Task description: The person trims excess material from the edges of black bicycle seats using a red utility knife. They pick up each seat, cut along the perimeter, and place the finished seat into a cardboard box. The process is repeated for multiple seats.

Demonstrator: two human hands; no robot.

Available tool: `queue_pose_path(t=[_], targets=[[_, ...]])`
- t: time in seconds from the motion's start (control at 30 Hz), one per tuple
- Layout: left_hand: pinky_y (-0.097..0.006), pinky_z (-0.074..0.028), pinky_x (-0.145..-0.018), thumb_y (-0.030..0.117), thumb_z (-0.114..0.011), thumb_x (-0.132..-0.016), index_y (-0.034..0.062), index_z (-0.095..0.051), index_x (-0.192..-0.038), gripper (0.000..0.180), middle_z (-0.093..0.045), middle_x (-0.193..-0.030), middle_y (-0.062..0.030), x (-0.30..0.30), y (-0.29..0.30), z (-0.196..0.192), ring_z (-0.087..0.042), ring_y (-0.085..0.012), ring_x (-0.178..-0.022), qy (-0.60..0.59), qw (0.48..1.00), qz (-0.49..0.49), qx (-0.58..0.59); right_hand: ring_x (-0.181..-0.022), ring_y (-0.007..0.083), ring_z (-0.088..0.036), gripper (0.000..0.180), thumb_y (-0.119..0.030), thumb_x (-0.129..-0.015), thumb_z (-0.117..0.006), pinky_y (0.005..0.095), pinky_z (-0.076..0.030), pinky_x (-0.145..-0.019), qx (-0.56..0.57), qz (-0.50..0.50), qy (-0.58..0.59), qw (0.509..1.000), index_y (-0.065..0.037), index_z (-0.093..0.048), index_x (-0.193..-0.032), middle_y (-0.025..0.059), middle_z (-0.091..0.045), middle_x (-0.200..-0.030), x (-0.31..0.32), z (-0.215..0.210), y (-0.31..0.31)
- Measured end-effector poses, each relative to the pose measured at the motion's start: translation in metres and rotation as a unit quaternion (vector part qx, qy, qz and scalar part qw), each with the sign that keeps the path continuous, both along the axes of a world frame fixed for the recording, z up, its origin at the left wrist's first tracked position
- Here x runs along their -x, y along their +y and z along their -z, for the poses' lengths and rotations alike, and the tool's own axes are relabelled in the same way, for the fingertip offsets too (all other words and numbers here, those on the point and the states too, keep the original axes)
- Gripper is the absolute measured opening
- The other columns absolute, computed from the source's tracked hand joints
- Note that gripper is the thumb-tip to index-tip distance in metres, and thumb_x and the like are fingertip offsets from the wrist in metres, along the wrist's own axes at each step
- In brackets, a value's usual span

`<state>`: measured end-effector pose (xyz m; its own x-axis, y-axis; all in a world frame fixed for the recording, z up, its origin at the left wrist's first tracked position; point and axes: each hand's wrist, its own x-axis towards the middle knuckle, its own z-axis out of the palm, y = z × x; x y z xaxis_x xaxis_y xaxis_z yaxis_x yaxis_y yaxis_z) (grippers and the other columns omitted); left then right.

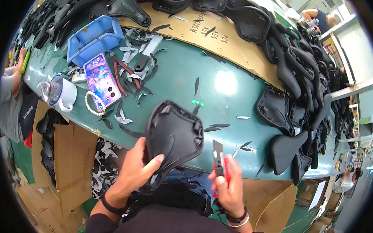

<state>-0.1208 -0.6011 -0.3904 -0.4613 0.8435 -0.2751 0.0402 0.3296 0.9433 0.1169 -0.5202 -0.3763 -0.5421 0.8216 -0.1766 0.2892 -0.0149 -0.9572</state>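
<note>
A black bicycle saddle [175, 134], its hollow underside facing up, is gripped by my left hand [137, 166] at the lower left edge, thumb lying over the rim near the narrow end. To its right, apart from it, my right hand [230, 188] is closed around a red utility knife [219, 163] whose blade points up and away from me. Black trimmed slivers [219, 126] lie on the green table [171, 79] just beyond the saddle. Several finished-looking black saddles [286, 148] are heaped at the right.
A blue bin [94, 39], red-handled pliers [122, 73], a phone in a purple case [102, 80] and a white mug [66, 94] stand at the left. Flat cardboard [222, 37] lies across the back, ringed by saddles. Cardboard boxes [74, 162] sit below the table edge. Other people are nearby.
</note>
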Motion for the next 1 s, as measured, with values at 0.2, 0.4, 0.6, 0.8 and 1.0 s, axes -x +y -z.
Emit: queue_pose_path(t=[0.2, 0.4, 0.6, 0.8, 1.0], targets=[[-0.034, -0.048, -0.079, 0.021, -0.071, -0.083, -0.0032, -0.052, -0.11, 0.041, -0.065, -0.095, -0.015, -0.007, -0.012, -0.007, -0.062, -0.0209, -0.085, 0.09, 0.995, 0.035, 0.028, -0.064, 0.0203, -0.061, 0.049, -0.006, -0.093, -0.052, 0.0319, -0.051, -0.066, -0.157, -0.055, -0.119, 0.979, -0.004, -0.038, -0.14, 0.016, -0.066, -0.097, 0.005, 0.005, 0.014], [-0.033, -0.048, -0.077, 0.02, -0.071, -0.084, -0.0018, -0.052, -0.112, 0.04, -0.065, -0.094, -0.0146, -0.009, -0.01, -0.005, -0.062, -0.0224, -0.084, 0.091, 0.995, 0.029, 0.024, -0.09, 0.0442, -0.062, 0.052, -0.007, -0.091, -0.057, 0.0443, -0.051, -0.074, -0.169, -0.112, -0.141, 0.969, 0.0, -0.036, -0.139, 0.0268, -0.062, -0.111, 0.014, 0.003, 0.023], [-0.036, -0.048, -0.07, 0.013, -0.073, -0.081, -0.0015, -0.05, -0.112, 0.041, -0.062, -0.089, -0.0141, -0.027, -0.025, 0.004, -0.061, -0.0259, -0.078, 0.116, 0.993, 0.001, 0.028, -0.071, 0.0448, -0.062, 0.059, -0.007, -0.091, -0.057, 0.0462, -0.049, -0.064, 0.0, -0.116, -0.157, 0.981, 0.002, -0.028, -0.142, 0.0283, -0.063, -0.095, 0.007, -0.012, -0.004], [-0.035, -0.048, -0.069, 0.004, -0.07, -0.079, -0.0014, -0.049, -0.115, 0.042, -0.06, -0.091, -0.0153, -0.03, -0.029, 0.011, -0.061, -0.0278, -0.075, 0.233, 0.971, 0.038, -0.045, -0.051, 0.0139, -0.057, 0.056, -0.007, -0.093, -0.052, 0.0289, -0.047, -0.05, 0.174, -0.023, -0.122, 0.977, -0.004, -0.028, -0.143, 0.0123, -0.062, -0.079, -0.007, -0.025, -0.019], [-0.039, -0.046, -0.066, 0.002, -0.073, -0.074, 0.0013, -0.046, -0.116, 0.05, -0.056, -0.093, -0.0171, -0.029, -0.028, 0.012, -0.057, -0.0337, -0.074, 0.315, 0.937, 0.072, -0.132, -0.084, 0.0251, -0.065, 0.072, -0.001, -0.081, -0.07, 0.0341, -0.052, -0.075, -0.205, 0.049, -0.066, 0.975, 0.0, -0.031, -0.141, 0.0178, -0.063, -0.103, 0.059, 0.014, 0.022]])
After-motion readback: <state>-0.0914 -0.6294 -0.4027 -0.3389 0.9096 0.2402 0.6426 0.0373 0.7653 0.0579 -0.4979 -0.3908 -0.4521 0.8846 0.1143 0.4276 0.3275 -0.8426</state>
